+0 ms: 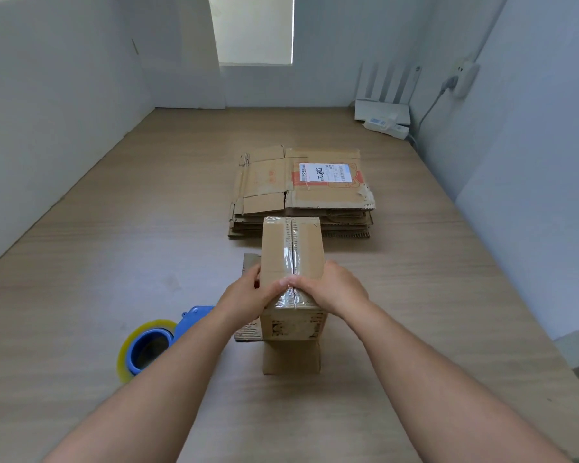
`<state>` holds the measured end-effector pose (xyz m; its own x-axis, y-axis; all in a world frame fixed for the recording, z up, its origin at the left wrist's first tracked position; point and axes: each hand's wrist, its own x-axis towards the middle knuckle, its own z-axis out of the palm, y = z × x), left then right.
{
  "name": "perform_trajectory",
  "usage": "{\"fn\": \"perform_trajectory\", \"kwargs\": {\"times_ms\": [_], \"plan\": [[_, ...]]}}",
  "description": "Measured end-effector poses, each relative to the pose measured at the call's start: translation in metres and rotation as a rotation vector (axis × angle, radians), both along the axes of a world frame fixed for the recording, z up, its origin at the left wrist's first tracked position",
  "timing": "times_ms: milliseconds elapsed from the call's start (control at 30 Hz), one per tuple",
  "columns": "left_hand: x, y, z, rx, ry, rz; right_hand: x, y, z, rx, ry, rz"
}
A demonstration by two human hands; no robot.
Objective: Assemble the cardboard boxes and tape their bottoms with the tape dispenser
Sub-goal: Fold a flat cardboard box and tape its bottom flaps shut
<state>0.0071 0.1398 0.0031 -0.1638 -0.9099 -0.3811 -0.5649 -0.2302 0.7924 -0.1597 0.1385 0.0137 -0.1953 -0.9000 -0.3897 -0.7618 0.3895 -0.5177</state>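
A small assembled cardboard box (293, 248) stands upside down in the middle of the table, its bottom flaps facing up with clear tape along the centre seam. My left hand (248, 295) grips the box's near left edge, thumb on top. My right hand (328, 289) lies over the near right corner, its fingers pressing the tape at the seam's near end. The blue tape dispenser (154, 342) with its yellowish roll lies on the table to the left of the box, untouched. Open flaps stick out under the box.
A stack of flattened cardboard boxes (301, 192) with a white shipping label lies just behind the box. A white router (381, 108) and a power strip sit at the far right corner, with a cable up the wall. White walls enclose the wooden table (114, 228).
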Motion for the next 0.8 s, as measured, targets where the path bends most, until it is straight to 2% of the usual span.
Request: {"fn": "perform_trajectory", "kwargs": {"times_ms": [133, 267, 400, 500, 667, 800], "plan": [[0.005, -0.003, 0.008, 0.123, 0.078, -0.033, -0.009, 0.004, -0.001, 0.011, -0.006, -0.035], [0.005, 0.008, 0.018, 0.198, 0.009, -0.139, -0.021, 0.018, 0.012, 0.15, -0.216, -0.061], [-0.005, 0.023, 0.042, 0.204, 0.119, -0.01, -0.028, 0.028, 0.027, 0.171, -0.306, -0.102], [-0.014, 0.027, 0.076, 0.105, 0.278, 0.024, -0.03, 0.03, 0.05, -0.004, -0.476, -0.149], [-0.019, 0.019, 0.118, -0.21, 0.523, 0.23, -0.036, 0.028, 0.104, -0.521, -0.703, -0.166], [-0.019, 0.028, 0.124, -0.216, 0.54, 0.229, -0.041, 0.035, 0.105, -0.573, -0.686, -0.196]]}}
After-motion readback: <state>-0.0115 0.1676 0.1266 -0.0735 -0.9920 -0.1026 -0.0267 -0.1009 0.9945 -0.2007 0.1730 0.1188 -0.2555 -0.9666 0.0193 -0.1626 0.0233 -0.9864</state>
